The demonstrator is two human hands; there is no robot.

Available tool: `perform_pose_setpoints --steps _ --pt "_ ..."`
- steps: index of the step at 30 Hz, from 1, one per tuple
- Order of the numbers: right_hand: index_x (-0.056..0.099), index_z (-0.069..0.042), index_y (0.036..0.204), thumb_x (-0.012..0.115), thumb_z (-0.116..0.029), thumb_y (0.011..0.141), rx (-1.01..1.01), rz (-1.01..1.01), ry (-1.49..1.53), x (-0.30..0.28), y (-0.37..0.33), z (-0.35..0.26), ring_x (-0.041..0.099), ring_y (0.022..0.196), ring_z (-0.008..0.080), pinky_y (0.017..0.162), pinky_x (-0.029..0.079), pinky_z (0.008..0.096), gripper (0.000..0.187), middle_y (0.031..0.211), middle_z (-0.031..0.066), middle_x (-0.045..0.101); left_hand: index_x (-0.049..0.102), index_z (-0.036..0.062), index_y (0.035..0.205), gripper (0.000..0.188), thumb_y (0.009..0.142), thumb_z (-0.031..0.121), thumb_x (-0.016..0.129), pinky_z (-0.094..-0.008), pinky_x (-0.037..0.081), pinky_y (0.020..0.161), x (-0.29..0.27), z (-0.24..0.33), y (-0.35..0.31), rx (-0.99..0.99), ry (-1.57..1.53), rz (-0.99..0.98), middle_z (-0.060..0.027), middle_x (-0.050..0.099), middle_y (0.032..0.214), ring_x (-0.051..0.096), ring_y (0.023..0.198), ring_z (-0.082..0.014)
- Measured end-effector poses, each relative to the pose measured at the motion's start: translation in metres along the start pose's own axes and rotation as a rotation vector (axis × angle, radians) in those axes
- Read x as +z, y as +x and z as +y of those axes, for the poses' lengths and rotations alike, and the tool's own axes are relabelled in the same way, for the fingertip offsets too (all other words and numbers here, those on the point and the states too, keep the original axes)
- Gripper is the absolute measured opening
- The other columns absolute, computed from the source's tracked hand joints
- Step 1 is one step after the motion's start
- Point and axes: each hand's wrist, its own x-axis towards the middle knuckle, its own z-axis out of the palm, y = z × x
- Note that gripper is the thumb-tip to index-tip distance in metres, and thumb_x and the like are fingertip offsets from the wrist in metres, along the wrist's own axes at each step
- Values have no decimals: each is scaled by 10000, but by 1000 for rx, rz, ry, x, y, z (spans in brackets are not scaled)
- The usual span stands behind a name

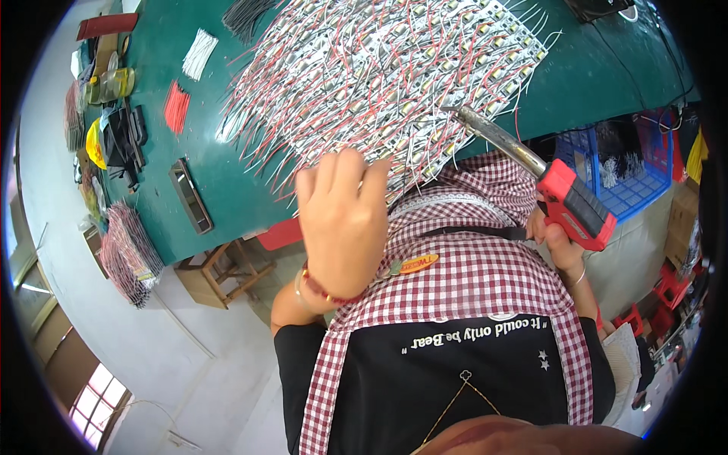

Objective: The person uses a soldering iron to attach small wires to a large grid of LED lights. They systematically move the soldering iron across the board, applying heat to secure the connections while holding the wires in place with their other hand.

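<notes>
My right hand (563, 246) is wrapped round the red and black handle of a soldering gun (506, 142). Its metal barrel points up and left, and the tip end is over the right part of a large panel of small circuit boards (394, 68). Many thin red and white wires stick out of these boards. At the panel's near edge is my left hand (345, 216), back upward, with its fingers bent down among the wires. The fingertips are hidden, so whatever they pinch cannot be made out.
On the green table (227, 186) lie white wires (199, 54), red wires (177, 107), black wires (244, 18) and a dark oblong case (190, 196). Wired bundles (129, 254) hang at the left edge. A blue basket (633, 186) stands right, a wooden stool (205, 280) below.
</notes>
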Motion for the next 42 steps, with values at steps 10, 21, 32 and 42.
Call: perform_pose_setpoints --steps 10,21,32,42 --pt "384 71 1306 567 -296 912 -83 28 84 -1 9 -5 442 527 121 561 432 300 569 615 30 454 611 50 879 173 720 -10 580 -347 400 720 52 17 -10 170 -349 -34 -78 600 1007 551 841 -236" --pt "416 66 1224 591 -387 895 -112 144 74 1 11 0 426 480 115 491 418 283 586 602 28 438 612 78 854 124 736 38 619 -355 370 760 43 20 -18 113 -152 46 -59 608 1187 548 890 -214" --pt "415 85 1251 562 -296 908 -136 115 107 -4 11 -3 436 516 115 527 428 291 533 623 36 451 565 32 868 124 751 71 553 -375 377 792 59 26 -21 111 -232 -72 -146 543 1228 523 970 -256" --pt "400 94 1250 553 -267 909 -143 115 121 -3 11 -3 446 531 120 538 434 297 519 643 47 462 588 36 828 86 742 46 579 -401 389 824 65 32 -33 18 -102 -133 -179 453 1377 512 972 -299"
